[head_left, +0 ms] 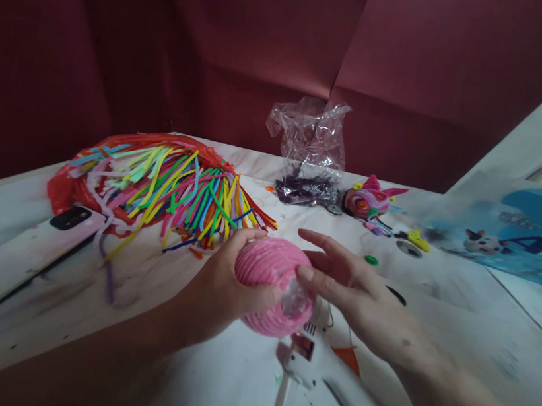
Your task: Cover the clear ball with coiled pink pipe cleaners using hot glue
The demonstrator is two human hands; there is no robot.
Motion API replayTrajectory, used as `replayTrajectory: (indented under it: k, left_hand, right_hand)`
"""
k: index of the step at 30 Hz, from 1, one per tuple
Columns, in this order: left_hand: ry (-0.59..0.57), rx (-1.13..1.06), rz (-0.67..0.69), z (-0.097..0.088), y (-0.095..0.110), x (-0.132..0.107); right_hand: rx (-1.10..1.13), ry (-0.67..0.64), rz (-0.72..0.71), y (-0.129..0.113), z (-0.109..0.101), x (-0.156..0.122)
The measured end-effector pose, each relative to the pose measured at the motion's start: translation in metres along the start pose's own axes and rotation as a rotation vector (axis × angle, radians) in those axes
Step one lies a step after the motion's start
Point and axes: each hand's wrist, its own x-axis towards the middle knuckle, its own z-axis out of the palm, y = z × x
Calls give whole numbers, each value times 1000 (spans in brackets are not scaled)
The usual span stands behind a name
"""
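A pink ball (273, 260) wound with rows of fuzzy pipe cleaner is held above the table. A bare, shiny, clear patch shows on its lower right side. My left hand (226, 277) grips the ball from the left, thumb across the front and fingers behind. At the ball's right side my right hand (346, 276) has its fingers stretched apart, and the thumb tip meets the surface near the bare patch. Just below, a white glue gun (341, 385) with a small lit red display lies on the table, its front end partly hidden by the ball.
Colourful pipe cleaners (187, 192) spill from a red bag at the left, beside a phone (19, 256). Behind stands a clear plastic bag (311, 142) with dark contents. A pink fuzzy figure (366, 199), a roll of tape (409, 249) and a blue printed package (522, 229) are at the right.
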Motion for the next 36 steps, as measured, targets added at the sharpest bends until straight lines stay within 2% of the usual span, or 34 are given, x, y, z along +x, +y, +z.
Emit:
replayTrajectory:
  k: [3,6,12,17,24,30,36]
  left_hand:
    - [-15,-137,-94,-4,-4,7]
    - [-3,-175,-133,-4,-5,10]
    - [57,-10,-37,3,0,3]
    - [76,77,24,5,1,-3]
    - [32,113,11,5,1,-2]
    - [38,158,18,5,-3,2]
    - [50,152,50,1,-1,8]
  right_hand:
    - [73,43,-1,0,0,4]
    - [52,55,9,-2,1,4]
    - [17,15,36,-1,9,-1]
    - [36,48,15,1,13,0]
    - [67,3,44,-2,12,-2]
    - [97,37,48,0,14,1]
    - [51,60,-26,-1,6,2]
